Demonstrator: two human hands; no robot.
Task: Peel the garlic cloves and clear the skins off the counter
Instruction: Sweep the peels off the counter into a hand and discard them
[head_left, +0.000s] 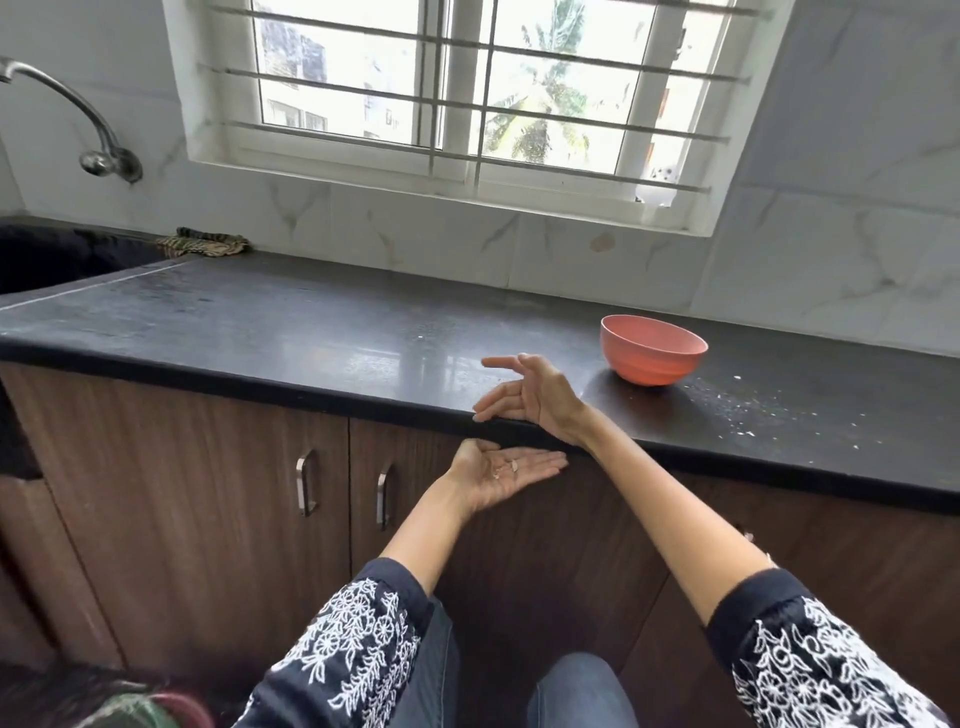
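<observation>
The left hand (501, 470) is held flat with the palm up, just under the front edge of the dark counter (311, 332). Its fingers are straight and a few small bits of garlic skin (506, 467) lie in the palm. The right hand (524, 395) is on its side at the counter's edge, right above the left hand. Its fingers are loose and a little bent, and it holds nothing. The little-finger side of it touches the edge of the counter. The two hands are close but do not touch. More tiny white skin flakes (748, 415) are spread on the counter to the right. A pink bowl (652, 356) stands on the counter just behind the right hand. I cannot see what is in the bowl, and I cannot see any garlic cloves. Far to the left are a dark sink (57, 254), a folded cloth (202, 241) near it and a tap (78, 119) on the wall. A window (467, 88) with bars is above the counter.
</observation>
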